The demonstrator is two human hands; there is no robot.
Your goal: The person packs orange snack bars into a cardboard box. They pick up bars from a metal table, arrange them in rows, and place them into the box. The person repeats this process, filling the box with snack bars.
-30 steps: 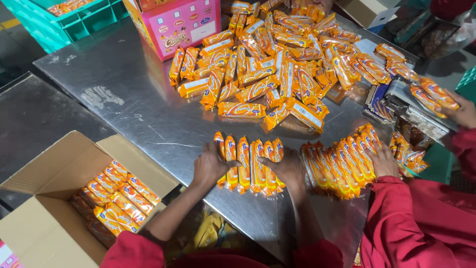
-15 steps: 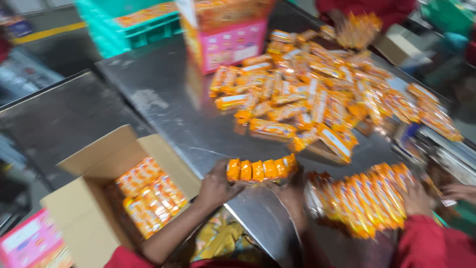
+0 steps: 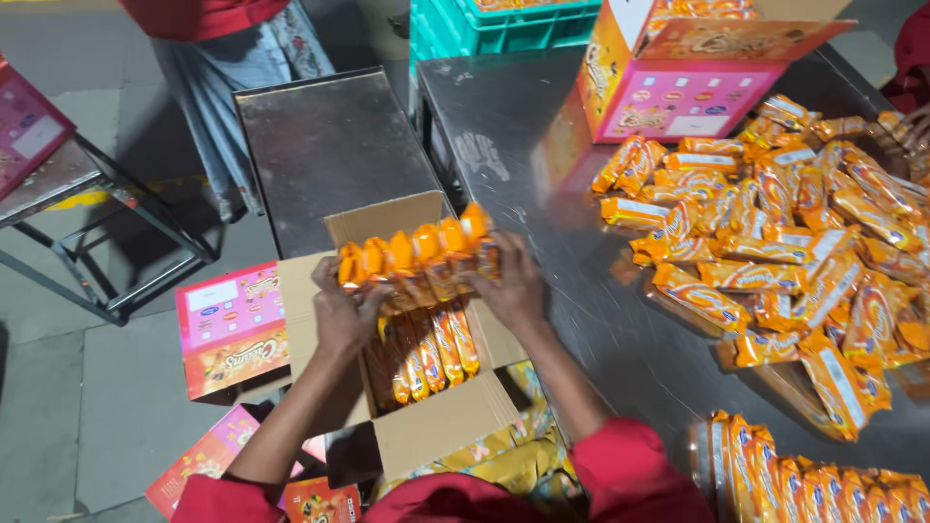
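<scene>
At the bottom edge a standing row of packets (image 3: 814, 479) is cut off, while the left hand (image 3: 341, 315) and right hand (image 3: 513, 286) clamp a row of orange packets (image 3: 417, 254) between them above the open cardboard box (image 3: 426, 426), hiding its far layer, beside the steel tabletop's (image 3: 513, 126) near-left edge.

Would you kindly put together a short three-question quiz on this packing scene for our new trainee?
1. True or false: both hands, left hand and right hand, press the row of orange packets from its two ends.
2. The row is held above which container? A) teal crate B) open cardboard box C) pink and orange carton
3. Fill in: the loose heap of packets lies on the ___ table.

Key: 1 true. 2 B; more packets already lie inside it. 3 metal.
</scene>
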